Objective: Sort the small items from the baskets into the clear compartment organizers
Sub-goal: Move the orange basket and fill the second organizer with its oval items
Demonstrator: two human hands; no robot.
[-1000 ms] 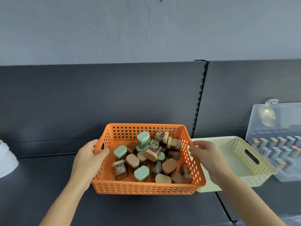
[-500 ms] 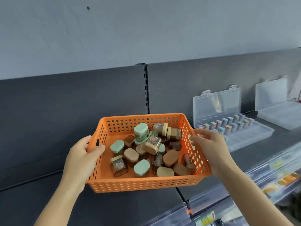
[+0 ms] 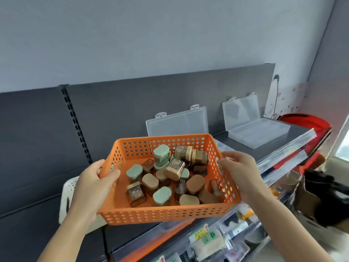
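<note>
— What was in the basket?
— I saw the orange basket (image 3: 164, 214) heaped with small jars (image 3: 173, 168). Their lids were mint green, tan or brown, and several jars lay on their sides.
— And your hands?
— My left hand (image 3: 92, 188) gripped the left wall, thumb hooked over the rim. My right hand (image 3: 243, 173) gripped the right wall the same way. The basket sat between the 2, front wall towards me.
— The organizers?
— There were 2, both with lids propped up. The nearer clear organizer (image 3: 177, 122) stood just behind the basket, its tray mostly hidden, so I couldn't tell its contents. The second organizer (image 3: 258, 132) lay farther right, tray in full view.
— Surroundings?
— A cream basket (image 3: 65, 188) showed behind my left wrist. The organizers rested on a dark shelf (image 3: 297, 128) against a grey wall (image 3: 170, 35), with packaged goods (image 3: 205, 241) on the tier below.
</note>
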